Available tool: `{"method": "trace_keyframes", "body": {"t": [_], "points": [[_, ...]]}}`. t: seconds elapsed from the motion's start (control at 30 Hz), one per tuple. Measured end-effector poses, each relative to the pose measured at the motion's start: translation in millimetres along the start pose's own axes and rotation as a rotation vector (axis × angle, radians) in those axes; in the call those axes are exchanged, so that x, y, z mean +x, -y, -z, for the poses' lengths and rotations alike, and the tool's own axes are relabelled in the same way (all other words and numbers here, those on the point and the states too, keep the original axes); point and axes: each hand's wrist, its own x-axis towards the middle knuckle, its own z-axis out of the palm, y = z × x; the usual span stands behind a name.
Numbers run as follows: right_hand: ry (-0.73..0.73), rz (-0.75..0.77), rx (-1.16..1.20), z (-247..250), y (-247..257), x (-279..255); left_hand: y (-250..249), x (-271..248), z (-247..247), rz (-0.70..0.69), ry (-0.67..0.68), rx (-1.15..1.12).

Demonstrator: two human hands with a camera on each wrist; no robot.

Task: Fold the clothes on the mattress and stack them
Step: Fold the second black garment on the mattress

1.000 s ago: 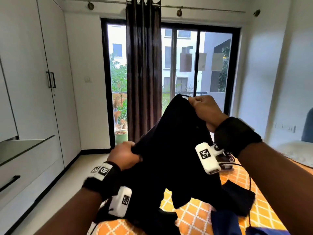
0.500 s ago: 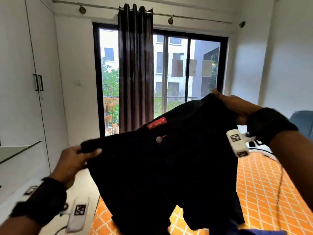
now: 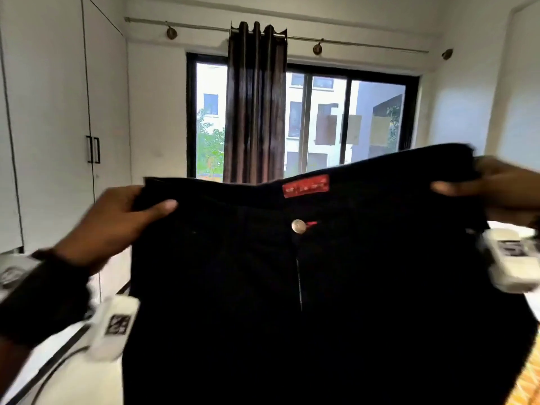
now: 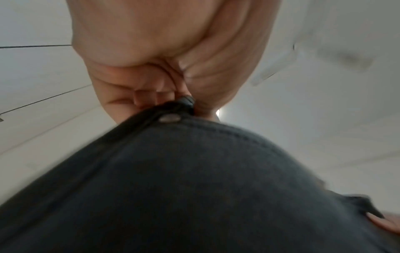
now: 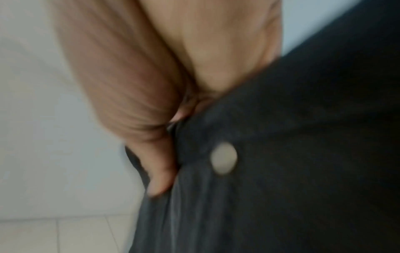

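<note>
Black trousers (image 3: 292,287) are held up in the air, spread wide by the waistband, in front of the window (image 3: 350,121) and the curtain (image 3: 255,103). The left waistband corner is pinched by the left hand (image 3: 117,226), thumb in front. The right corner is pinched by the right hand (image 3: 502,191). A red label (image 3: 306,186) and a metal button (image 3: 298,226) are shown at the centre. A wardrobe (image 3: 58,112) is seen at left.

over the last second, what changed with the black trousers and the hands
The black trousers went from a bunched clump to spread wide by the waistband, front facing the camera, with the red label and metal button now showing. The left hand moved out to the left and the right hand out to the right. Both hands kept their hold on the trousers throughout, in front of the window.
</note>
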Motion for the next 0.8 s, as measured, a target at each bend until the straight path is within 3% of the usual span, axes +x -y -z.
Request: {"method": "trace_keyframes", "body": {"t": [0.03,0.1,0.17,0.27,0.33,0.43,0.57,0.7,0.73,0.8], "points": [[0.021,-0.075,0.039,-9,-3,8,-10,1,-14,0.008,-0.016,0.087],[-0.091,-0.209,0.029,-35,-2,16,-22,4,-41,-0.024,0.006,0.168],[-0.269,-0.191,0.026,-50,-14,34,-21,17,-53,-0.001,-0.046,0.058],[-0.391,-0.137,0.105,-80,-14,41,-45,18,-72,0.064,-0.055,-0.168],[-0.377,-0.045,0.131,-109,-7,38,-65,14,-89,0.086,0.008,-0.349],[-0.313,0.113,0.124,-161,11,29,-100,-1,-114,0.012,0.170,-0.463],[-0.254,0.354,-0.089,-208,23,15,-129,-8,-142,-0.100,0.267,-0.342],[-0.173,0.264,0.081,-210,12,18,-123,-5,-129,-0.190,0.400,-0.226],[-0.129,0.255,0.143,-209,11,16,-119,-2,-123,-0.287,0.371,-0.113],[-0.046,0.258,0.210,-210,13,8,-113,7,-114,-0.474,0.178,0.180]]}}
